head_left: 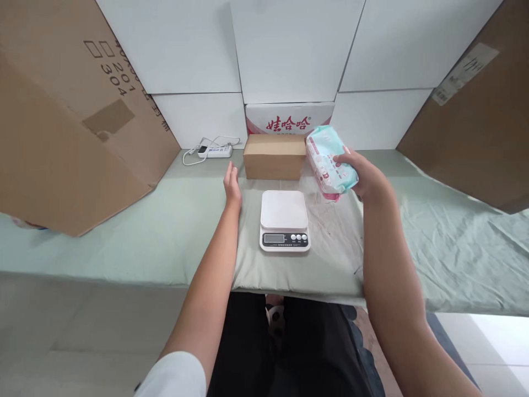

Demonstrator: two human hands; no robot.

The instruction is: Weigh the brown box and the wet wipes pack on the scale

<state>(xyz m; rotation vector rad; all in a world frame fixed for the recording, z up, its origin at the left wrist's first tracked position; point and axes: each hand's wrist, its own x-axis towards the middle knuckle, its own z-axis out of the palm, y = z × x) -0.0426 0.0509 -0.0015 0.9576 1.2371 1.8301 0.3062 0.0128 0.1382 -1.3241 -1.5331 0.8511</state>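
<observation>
My right hand [363, 172] is closed around a soft teal-and-white plastic pack [328, 157] with pink along its lower side. The pack is tilted, to the right of a small brown cardboard box [273, 157]; whether it touches the box or cloth I cannot tell. My left hand [232, 184] holds nothing. Its fingers are stretched out, just left of the box. Between my forearms, in front of the box, lies a white kitchen scale [284, 220] with a bare platform, a small display and several buttons facing me.
Pale green cloth [198, 231] covers the table. A white power strip [215, 150] with a cord lies at the back left. Behind the small box stands a white-and-red carton [289, 117]. Large cardboard sheets or boxes flank the table at left [82, 127] and right [475, 127].
</observation>
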